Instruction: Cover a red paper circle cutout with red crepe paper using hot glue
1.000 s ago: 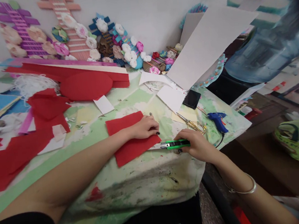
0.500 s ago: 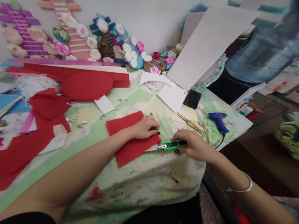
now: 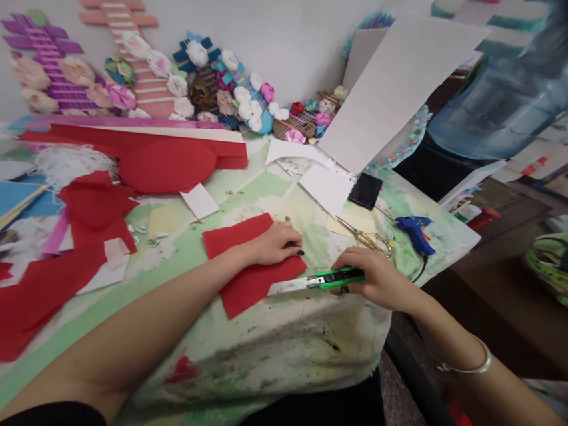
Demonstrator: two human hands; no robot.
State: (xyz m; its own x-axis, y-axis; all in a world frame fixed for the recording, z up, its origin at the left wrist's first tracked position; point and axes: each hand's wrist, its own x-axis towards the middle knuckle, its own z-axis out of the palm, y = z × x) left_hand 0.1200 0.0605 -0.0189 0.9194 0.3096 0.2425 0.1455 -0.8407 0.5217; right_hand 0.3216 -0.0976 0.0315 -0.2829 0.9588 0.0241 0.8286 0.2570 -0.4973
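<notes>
Counter (image 3: 454,237), cloth-covered, paint-stained. Near front edge: one red sheet (image 3: 251,290), matte, four-sided, under my left fingers (image 3: 286,236), bent, grip I cannot tell; one green cutter (image 3: 338,277), blade extended, held in my right fingers (image 3: 351,259).

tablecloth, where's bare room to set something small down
Bare cloth shows between the red piece and the white card, and right of the blue glue gun. It's crowded at left with red scraps and string, and along the back with flower decorations.
</notes>
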